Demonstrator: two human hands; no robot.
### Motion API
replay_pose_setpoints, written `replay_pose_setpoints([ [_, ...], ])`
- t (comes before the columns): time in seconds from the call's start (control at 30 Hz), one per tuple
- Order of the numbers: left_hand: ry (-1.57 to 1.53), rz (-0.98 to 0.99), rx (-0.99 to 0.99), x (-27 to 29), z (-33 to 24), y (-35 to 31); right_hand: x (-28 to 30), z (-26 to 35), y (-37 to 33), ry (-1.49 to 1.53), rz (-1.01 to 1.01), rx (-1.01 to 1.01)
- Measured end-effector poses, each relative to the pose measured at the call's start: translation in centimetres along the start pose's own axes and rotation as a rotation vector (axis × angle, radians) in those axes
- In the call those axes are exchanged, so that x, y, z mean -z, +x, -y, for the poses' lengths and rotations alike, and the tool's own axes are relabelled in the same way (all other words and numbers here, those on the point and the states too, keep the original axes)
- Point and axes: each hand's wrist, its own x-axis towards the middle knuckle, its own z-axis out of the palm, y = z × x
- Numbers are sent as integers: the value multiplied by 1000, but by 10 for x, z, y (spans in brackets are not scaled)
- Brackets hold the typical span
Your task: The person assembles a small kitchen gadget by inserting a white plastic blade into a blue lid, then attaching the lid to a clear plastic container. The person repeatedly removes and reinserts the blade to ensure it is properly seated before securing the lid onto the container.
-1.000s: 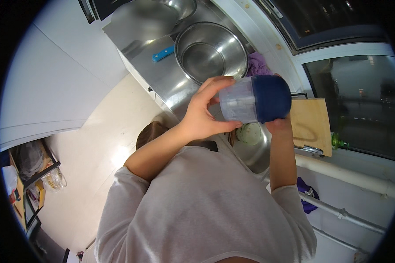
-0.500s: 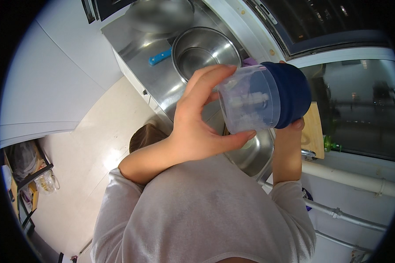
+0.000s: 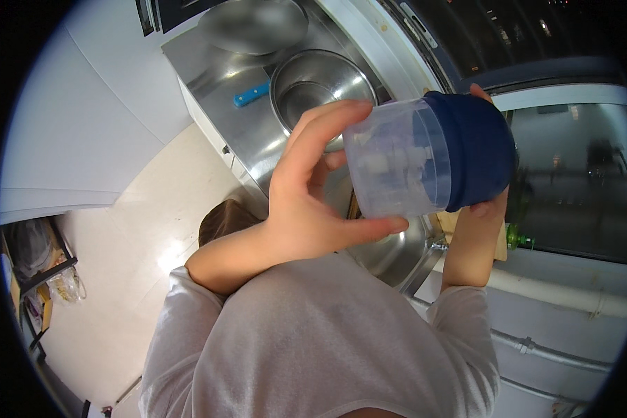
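I hold a mini food chopper sideways, a clear plastic cup (image 3: 390,164) with a navy blue top (image 3: 477,153) on its right end. My left hand (image 3: 306,184) curves around the cup's base end, fingers above and thumb below. Behind and under the blue top is my right hand (image 3: 481,207); mostly the thumb and a fingertip show, the rest being hidden by the top. A pale shaft and whitish bits show blurrily through the cup wall. The top sits against the cup's rim.
Beyond my left hand a steel basin (image 3: 320,90) stands on the steel counter (image 3: 219,115), beside a blue riveted handle (image 3: 251,94). A large round metal lid or pan (image 3: 254,26) lies farther back. Below the chopper are a sink (image 3: 393,254) and a wooden board (image 3: 449,223).
My right hand and the blue top have shifted to the right. My left hand has moved slightly left, still around the cup.
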Motion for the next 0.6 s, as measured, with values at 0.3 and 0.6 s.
replay_pose_setpoints([
  [0.3,82,-36,-223,-6,-1,10,7,33,12,-290,-18,42],
  [0.6,-213,-24,-64,3,-11,12,-5,48,32,-367,199,202],
])
